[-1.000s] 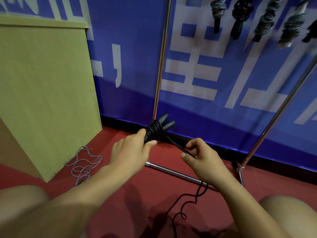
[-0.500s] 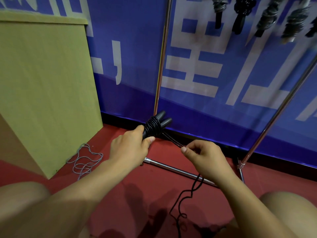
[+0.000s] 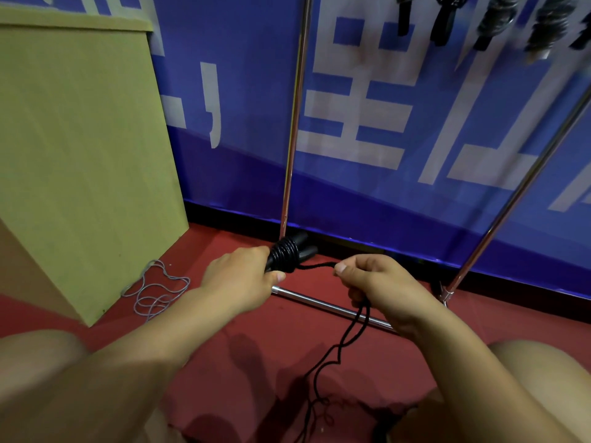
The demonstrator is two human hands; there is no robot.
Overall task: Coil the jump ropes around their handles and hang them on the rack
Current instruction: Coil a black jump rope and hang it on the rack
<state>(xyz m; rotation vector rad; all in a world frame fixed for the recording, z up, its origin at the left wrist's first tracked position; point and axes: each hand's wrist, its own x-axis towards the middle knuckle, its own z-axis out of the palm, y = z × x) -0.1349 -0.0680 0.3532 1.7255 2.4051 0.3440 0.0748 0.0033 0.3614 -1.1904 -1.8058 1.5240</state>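
Mid-coil: her left hand (image 3: 238, 278) grips the black handles (image 3: 289, 252), part wound, near floor centre; the right hand (image 3: 380, 287) at three o'clock pinches the loose rope (image 3: 348, 337). Next, I'd say, another snug turn, then up to the rack (image 3: 292, 123) at twelve

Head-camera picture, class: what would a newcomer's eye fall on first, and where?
At centre, the left hand grips a pair of black handles already ringed with coils, while the right hand pinches the black rope stretched between them. Coiled ropes hang top right, and a loose grey rope lies on the red floor at left.
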